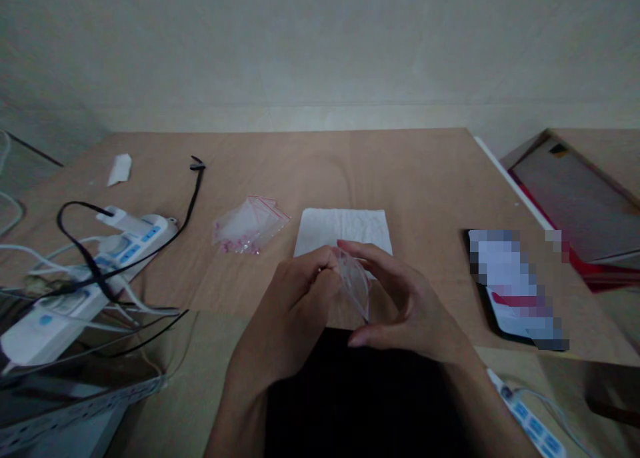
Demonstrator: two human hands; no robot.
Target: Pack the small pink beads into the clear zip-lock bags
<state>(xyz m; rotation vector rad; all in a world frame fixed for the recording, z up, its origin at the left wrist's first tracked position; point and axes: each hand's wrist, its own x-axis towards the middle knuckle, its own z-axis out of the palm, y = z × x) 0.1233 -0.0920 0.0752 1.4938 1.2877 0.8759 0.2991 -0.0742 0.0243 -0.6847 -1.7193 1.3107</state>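
Note:
Between my hands is a small clear zip bag (356, 281), its mouth spread a little apart. My left hand (307, 301) has its fingers curled and pinches the bag's left side. Around the right side curves my right hand (407, 301), with the thumb at the lower edge and the index finger at the top. Whether anything lies inside the bag, I cannot tell. Just beyond my hands a white paper napkin (345, 225) lies flat, partly covered by my fingers. To its left rests a pile of clear zip bags (253, 225) with small pink pieces in them.
A white power strip (145, 245) with tangled cables stands on the left. A phone (515, 285) lies on the right of the wooden table (415, 178). One paper scrap (119, 169) is at the far left. Another power strip (530, 415) sits below the table's right front edge.

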